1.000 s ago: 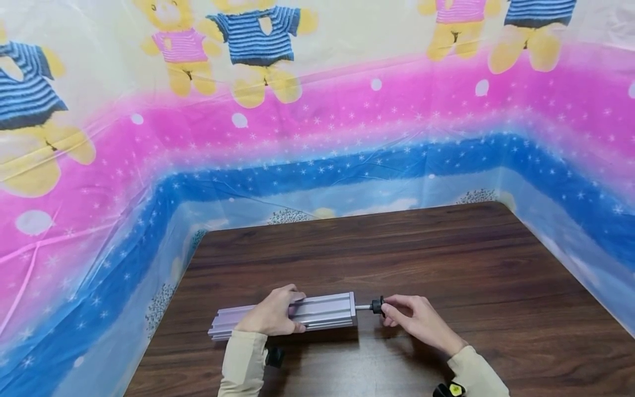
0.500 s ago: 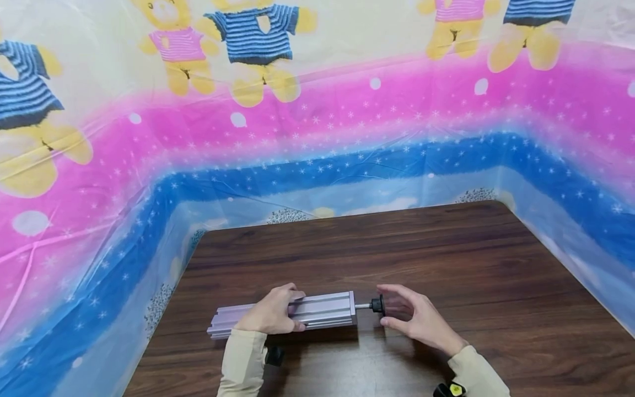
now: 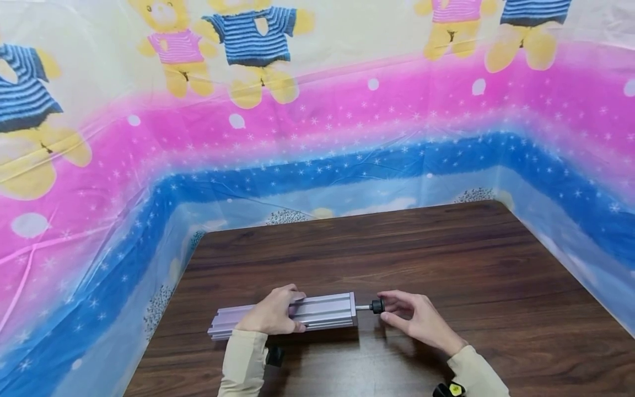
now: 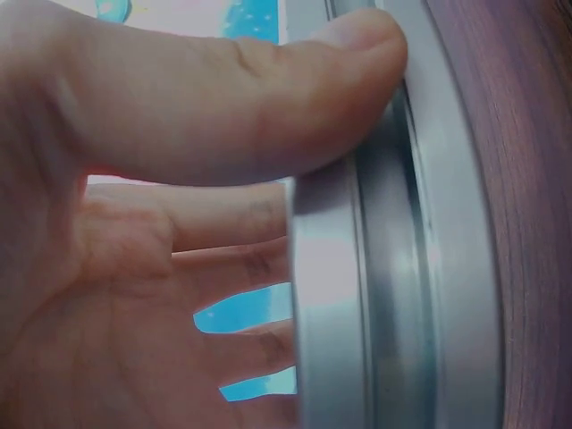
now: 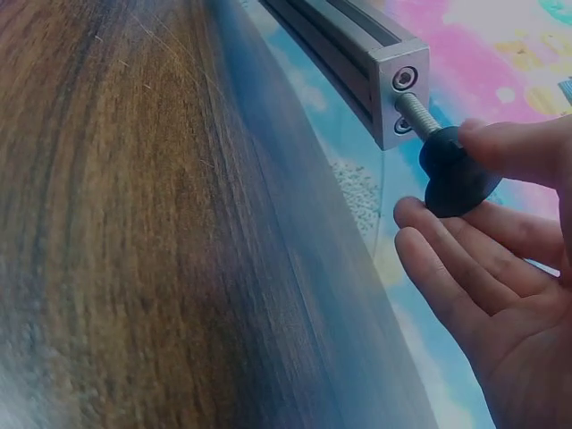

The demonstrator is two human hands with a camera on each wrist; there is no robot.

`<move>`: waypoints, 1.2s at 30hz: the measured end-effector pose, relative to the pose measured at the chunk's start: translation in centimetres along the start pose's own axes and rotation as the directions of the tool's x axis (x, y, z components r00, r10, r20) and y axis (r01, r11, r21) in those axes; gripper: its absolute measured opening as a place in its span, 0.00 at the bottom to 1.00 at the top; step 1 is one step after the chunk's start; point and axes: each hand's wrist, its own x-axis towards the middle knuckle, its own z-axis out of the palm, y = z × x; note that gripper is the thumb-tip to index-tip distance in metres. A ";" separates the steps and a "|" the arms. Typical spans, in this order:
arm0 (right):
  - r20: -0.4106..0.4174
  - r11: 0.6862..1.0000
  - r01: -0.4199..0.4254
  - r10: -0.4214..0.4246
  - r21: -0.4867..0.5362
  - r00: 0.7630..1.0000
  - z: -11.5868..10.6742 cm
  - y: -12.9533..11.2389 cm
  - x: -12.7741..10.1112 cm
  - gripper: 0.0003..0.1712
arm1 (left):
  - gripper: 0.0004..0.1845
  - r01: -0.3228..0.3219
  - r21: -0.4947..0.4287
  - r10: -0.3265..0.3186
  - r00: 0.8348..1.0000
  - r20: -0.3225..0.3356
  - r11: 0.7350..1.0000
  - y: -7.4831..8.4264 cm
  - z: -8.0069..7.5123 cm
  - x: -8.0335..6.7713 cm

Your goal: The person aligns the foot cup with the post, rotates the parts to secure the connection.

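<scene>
Your left hand [image 3: 274, 315] wrapped over the aluminium bar [image 3: 317, 312] lying on the wooden table [image 3: 446, 259], your right hand [image 3: 414, 322] pinching the black knob [image 3: 377, 306] on its threaded rod, apparently between thumb and forefinger.

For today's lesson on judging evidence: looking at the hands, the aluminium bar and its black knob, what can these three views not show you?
- Head view: bar middle hidden under left hand.
- Head view: black knob too small, partly behind right hand fingers.
- Left wrist view: bar ends cut off by the frame edges.
- Right wrist view: table blurred; screw depth inside bar unseen.
</scene>
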 end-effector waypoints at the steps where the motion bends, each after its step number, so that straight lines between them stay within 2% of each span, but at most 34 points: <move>1: -0.001 1.000 -0.006 0.006 -0.003 1.000 0.0 0.0 0.0 0.24 | 0.36 0.003 -0.001 -0.003 1.000 0.001 1.000 0.0 0.0 0.0; 9: 0.054 0.989 -0.128 0.124 0.078 0.991 0.0 0.0 0.1 0.24 | 0.37 0.025 -0.027 -0.025 1.000 0.009 0.999 0.4 0.1 0.1; 14: 0.089 0.984 -0.154 0.147 0.085 0.985 -0.2 0.0 -0.1 0.24 | 0.36 0.022 -0.023 -0.022 1.000 0.011 0.999 0.5 0.1 0.0; 18: 0.058 0.988 -0.117 0.112 0.097 0.992 -0.1 0.1 -0.2 0.24 | 0.36 0.023 -0.026 -0.023 1.000 0.001 0.999 0.5 0.1 0.0; 23: 0.017 0.995 -0.012 0.011 0.096 1.000 -0.1 0.2 -0.4 0.31 | 0.36 0.026 -0.037 -0.026 1.000 0.006 0.999 0.5 0.1 0.0; 26: 0.005 0.995 0.035 -0.035 0.095 0.999 -0.1 0.2 -0.4 0.32 | 0.35 0.023 -0.040 -0.023 1.000 0.015 0.999 0.5 0.1 0.0; 36: 0.006 0.999 0.020 -0.021 0.046 1.000 -0.3 0.3 -0.4 0.25 | 0.35 0.033 -0.039 -0.032 0.999 0.025 0.999 0.7 0.2 -0.1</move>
